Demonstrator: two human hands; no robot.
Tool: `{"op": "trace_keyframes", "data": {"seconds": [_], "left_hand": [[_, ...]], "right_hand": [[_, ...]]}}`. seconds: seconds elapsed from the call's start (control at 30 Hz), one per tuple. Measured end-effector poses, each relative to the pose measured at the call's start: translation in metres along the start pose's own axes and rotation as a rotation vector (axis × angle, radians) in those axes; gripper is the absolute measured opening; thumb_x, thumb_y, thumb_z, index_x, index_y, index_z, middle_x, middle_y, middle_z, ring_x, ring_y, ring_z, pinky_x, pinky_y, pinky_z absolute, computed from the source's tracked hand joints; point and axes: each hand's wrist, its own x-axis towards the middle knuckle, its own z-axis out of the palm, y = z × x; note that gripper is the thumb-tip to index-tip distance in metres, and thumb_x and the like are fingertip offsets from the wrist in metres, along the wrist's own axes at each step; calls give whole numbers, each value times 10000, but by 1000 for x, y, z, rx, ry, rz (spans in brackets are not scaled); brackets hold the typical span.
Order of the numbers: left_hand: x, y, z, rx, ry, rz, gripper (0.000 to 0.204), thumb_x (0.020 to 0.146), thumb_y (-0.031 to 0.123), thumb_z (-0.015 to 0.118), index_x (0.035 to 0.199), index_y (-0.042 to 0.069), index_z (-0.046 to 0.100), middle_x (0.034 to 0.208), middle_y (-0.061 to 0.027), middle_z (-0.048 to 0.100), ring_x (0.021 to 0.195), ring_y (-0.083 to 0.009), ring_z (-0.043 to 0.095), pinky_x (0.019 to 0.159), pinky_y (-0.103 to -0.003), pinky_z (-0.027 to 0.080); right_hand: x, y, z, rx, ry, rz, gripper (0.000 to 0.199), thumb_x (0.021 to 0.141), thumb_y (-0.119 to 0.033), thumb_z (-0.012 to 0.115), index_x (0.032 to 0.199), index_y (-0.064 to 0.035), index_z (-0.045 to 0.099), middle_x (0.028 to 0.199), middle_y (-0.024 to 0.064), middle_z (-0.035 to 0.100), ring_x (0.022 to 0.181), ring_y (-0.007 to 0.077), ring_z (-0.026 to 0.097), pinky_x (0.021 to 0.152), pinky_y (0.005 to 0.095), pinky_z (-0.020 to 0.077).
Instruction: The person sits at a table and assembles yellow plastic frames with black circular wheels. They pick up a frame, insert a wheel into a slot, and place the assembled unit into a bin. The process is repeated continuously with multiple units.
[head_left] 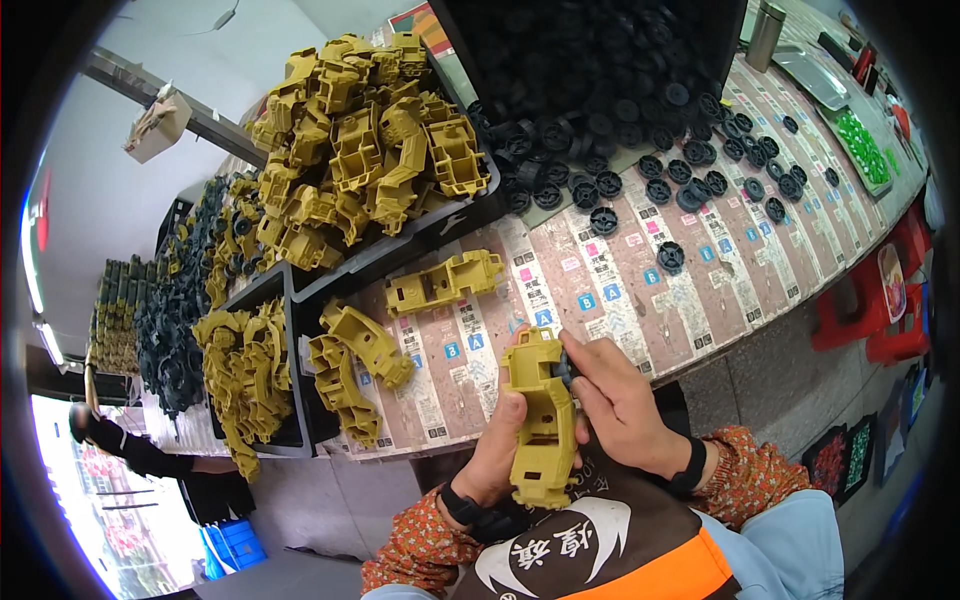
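My left hand [497,450] is wrapped around a mustard-yellow plastic toy vehicle body [545,430], tilted upright in front of my apron, its hollow side with several openings facing up. The fingers of my right hand [622,412] are closed on a small dark wheel [563,370] pressed against the body's upper right side. Fingers partly hide that wheel. Just beyond my hands, a yellow body [445,283] and two more loose ones lie on the patterned tabletop [650,310].
A black tray [390,245] heaped with yellow bodies stands at the left, beside a smaller full tray [290,345]. A large dark bin [590,60] spills black wheels [602,221] over the table. Far right are a steel bottle [765,38], a tray of green parts [862,150] and red stools [862,300].
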Motion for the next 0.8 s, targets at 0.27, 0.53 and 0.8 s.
{"op": "trace_keyframes", "data": {"seconds": [0.27,0.53,0.8], "left_hand": [[-10,36,3,108,72,92,736,1007,702,461,1378,66,477,1076,-178,701,862,-245,736,700,-344,641],[1,36,-8,-99,147,235,502,1056,473,562,1357,74,511,1189,-200,665,1006,-284,724,866,-449,641],[12,30,3,-73,400,559,399,1015,202,666,1322,81,443,1122,-125,636,1024,-258,700,902,-451,635]], "right_hand": [[109,14,-85,-1014,222,-410,275,917,-183,710,1094,27,701,1052,177,663,1001,335,639,846,458,538],[165,32,-96,-1117,289,-335,243,843,-140,754,983,3,615,1104,193,599,1092,406,587,890,496,520],[65,0,-19,-396,-158,-69,221,927,-126,661,1071,-20,530,864,210,678,788,407,701,710,455,541]]}}
